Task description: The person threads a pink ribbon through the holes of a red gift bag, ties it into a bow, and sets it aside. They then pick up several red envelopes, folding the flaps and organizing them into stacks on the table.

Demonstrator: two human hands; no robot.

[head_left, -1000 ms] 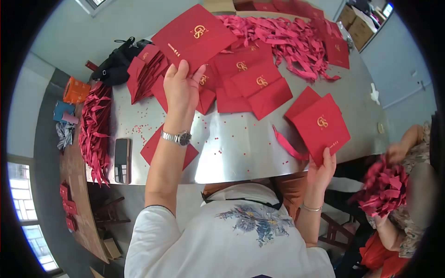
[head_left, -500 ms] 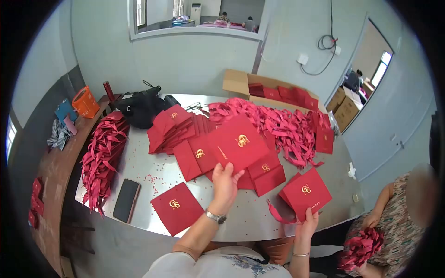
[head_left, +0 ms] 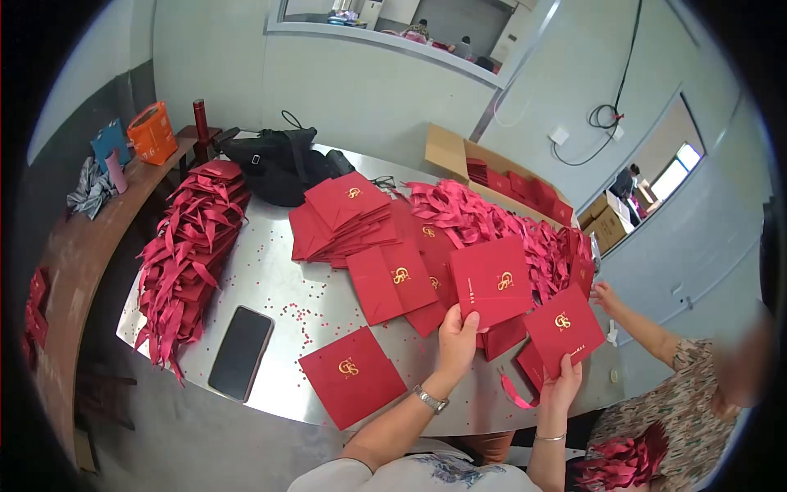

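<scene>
My left hand (head_left: 461, 338) is closed on the lower edge of a flat red paper bag (head_left: 493, 283) with a gold logo, thumb in front. This bag is held over the pile, just left of a second red bag (head_left: 566, 326), which my right hand (head_left: 560, 384) pinches at its bottom edge. Beneath the second bag a pink-red ribbon (head_left: 515, 392) curls out, beside another red piece that is partly covered. Left of my left forearm lies a single flat red bag (head_left: 352, 375) on the metal table (head_left: 283, 385). More bags (head_left: 389, 281) lie overlapping beyond my left hand.
A phone (head_left: 240, 354) and a heap of ribboned bags (head_left: 193, 262) lie at the left. Farther back are stacked bags (head_left: 348, 217), a black bag (head_left: 275, 164), loose ribbons (head_left: 484, 215) and a cardboard box (head_left: 447, 152). At right, a co-worker's hand (head_left: 607, 299) reaches over the table.
My left hand has brought its bag rightward, close to the bag in my right hand. The view has turned and tilted. The co-worker's hand has reached out to the table's right side.
</scene>
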